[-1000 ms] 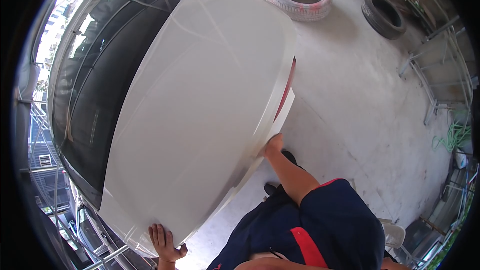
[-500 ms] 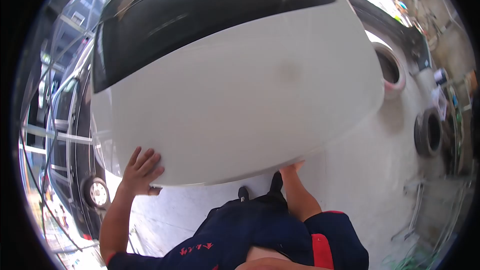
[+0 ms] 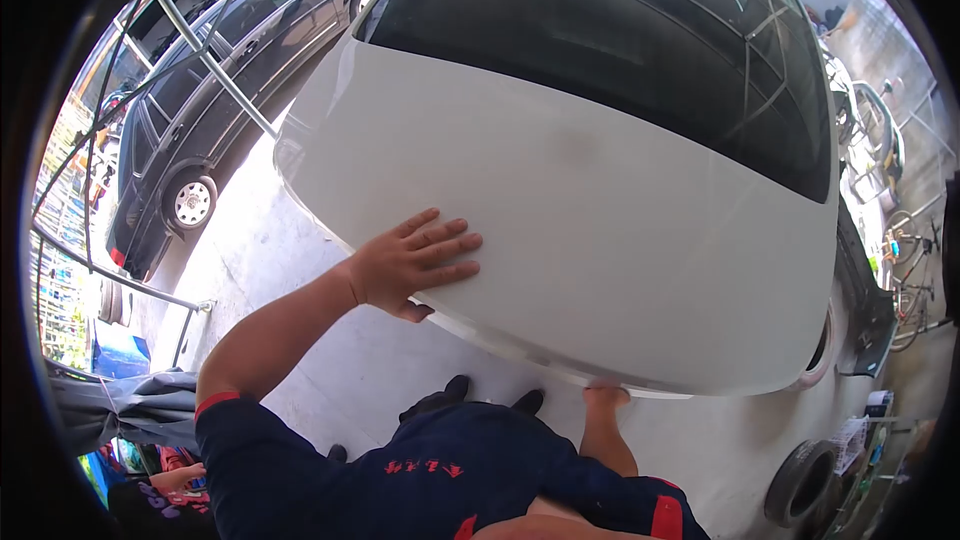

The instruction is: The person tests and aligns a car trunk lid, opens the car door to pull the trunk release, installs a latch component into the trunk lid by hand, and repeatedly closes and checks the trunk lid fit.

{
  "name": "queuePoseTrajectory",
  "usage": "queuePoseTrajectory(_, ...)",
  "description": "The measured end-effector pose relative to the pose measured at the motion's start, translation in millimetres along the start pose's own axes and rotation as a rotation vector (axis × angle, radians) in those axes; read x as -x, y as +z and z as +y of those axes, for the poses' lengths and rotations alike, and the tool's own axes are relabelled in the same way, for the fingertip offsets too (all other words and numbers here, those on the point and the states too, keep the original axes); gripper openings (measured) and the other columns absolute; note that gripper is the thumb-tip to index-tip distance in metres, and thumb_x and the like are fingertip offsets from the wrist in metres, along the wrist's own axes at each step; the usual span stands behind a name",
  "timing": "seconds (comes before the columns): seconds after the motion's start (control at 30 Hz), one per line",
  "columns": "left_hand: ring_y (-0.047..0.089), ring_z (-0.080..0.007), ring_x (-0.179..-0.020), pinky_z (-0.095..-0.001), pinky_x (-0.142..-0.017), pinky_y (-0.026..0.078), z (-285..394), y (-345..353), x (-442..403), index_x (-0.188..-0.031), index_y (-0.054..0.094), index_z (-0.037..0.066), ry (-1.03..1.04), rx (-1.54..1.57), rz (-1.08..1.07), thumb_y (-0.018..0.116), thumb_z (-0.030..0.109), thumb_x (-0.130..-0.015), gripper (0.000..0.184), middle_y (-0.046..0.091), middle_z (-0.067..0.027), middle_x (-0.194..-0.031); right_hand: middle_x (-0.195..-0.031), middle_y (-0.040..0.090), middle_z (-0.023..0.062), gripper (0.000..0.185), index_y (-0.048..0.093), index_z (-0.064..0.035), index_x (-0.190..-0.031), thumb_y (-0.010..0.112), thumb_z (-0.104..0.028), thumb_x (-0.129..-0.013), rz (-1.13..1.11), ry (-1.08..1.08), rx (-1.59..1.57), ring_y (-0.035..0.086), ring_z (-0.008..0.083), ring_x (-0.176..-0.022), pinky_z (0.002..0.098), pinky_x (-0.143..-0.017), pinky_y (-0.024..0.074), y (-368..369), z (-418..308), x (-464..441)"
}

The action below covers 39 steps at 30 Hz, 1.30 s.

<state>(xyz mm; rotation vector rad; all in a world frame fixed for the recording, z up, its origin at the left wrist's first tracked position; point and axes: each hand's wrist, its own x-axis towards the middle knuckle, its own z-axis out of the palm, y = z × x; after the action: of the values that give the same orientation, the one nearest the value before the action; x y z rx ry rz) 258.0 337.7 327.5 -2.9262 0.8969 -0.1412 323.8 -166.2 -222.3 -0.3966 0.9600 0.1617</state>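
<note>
A large white car panel point(image 3: 580, 260) slopes down towards me below a dark car window point(image 3: 620, 70). My left hand point(image 3: 415, 265) lies flat near the panel's lower edge, left of the middle. Its fingers are spread over the white surface, and the thumb hangs down past the edge. Further right, my right hand point(image 3: 605, 396) is at the lower edge of the same panel. Its fingers are mostly hidden by that edge, so I cannot see how they are bent.
A dark car point(image 3: 215, 80) is parked at the left, behind metal poles point(image 3: 205, 55). A loose tyre point(image 3: 800, 483) lies at the lower right, and a dark bumper point(image 3: 865, 290) stands beyond the panel. Another person's arm point(image 3: 178, 478) shows at the lower left.
My view has turned, so the panel, window and parked car appear rotated. My left hand appears further from the panel's left corner. My right hand stays at the lower edge.
</note>
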Motion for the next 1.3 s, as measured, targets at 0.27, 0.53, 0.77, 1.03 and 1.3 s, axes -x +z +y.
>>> queuePoseTrajectory(0.27, 0.036, -0.0324, -0.161, -0.0564, -0.134, 0.027, 15.6, 11.0, -12.8, -0.163, 0.048, 0.016, -0.044, 0.047, 0.06, 0.076, 0.05, -0.076, 0.097, 0.039, -0.0116, -0.174, -0.161, 0.057, 0.0009, 0.065, 0.054, -0.0176, -0.157, 0.037, -0.052, -0.104, 0.044, -0.08, 0.002, 0.052, 0.0258, -0.147, 0.0497, -0.12, 0.0396, 14.1, 4.6, -1.0)
queuePoseTrajectory(0.53, 0.045, -0.0392, -0.155, -0.0621, -0.127, 0.034, 16.7, 20.8, -19.7, -0.146, 0.063, 0.013, -0.047, 0.02, 0.106, 0.081, 0.049, -0.072, 0.084, 0.052, -0.017, -0.164, -0.15, 0.063, 0.0106, 0.063, 0.057, -0.0109, -0.153, 0.043, -0.047, -0.104, 0.144, -0.568, 0.228, 0.064, 0.0372, -0.13, 0.0591, -0.104, 0.055, 69.5, 17.7, 59.0)
queuePoseTrajectory(0.77, 0.046, -0.0485, -0.152, -0.0669, -0.124, 0.036, 25.0, 14.3, -37.4, -0.16, 0.046, 0.007, 0.061, -0.087, 0.107, 0.06, 0.061, -0.091, 0.089, 0.049, -0.0292, -0.162, -0.153, 0.06, 0.0119, 0.072, 0.053, -0.0127, -0.158, 0.033, -0.055, -0.104, 0.182, -0.155, -0.416, 0.057, 0.0412, -0.138, 0.0569, -0.113, 0.049, 95.4, -14.5, 102.7)
queuePoseTrajectory(1.03, 0.032, -0.0545, -0.158, -0.0718, -0.127, 0.023, 73.6, 4.6, -113.6, -0.17, 0.03, 0.006, 0.153, 0.025, -0.028, 0.063, 0.053, -0.086, 0.101, 0.036, -0.0325, -0.169, -0.142, 0.068, 0.0149, 0.068, 0.063, -0.002, -0.144, 0.041, -0.051, -0.103, 0.438, -0.213, -0.249, 0.064, 0.0395, -0.128, 0.0479, -0.107, 0.0508, 24.3, 23.5, -33.6)
queuePoseTrajectory(1.3, 0.023, -0.0484, -0.164, -0.0686, -0.131, 0.009, 241.5, -7.8, -368.5, -0.156, 0.052, 0.0, 0.59, 0.183, -0.245, 0.074, 0.036, -0.077, 0.09, 0.034, -0.0279, -0.172, -0.132, 0.074, 0.015, 0.06, 0.07, 0.0012, -0.133, 0.044, -0.043, -0.102, 0.628, -0.129, 0.115, 0.068, 0.0355, -0.121, 0.0428, -0.104, 0.0506, 28.1, 13.8, 17.7)
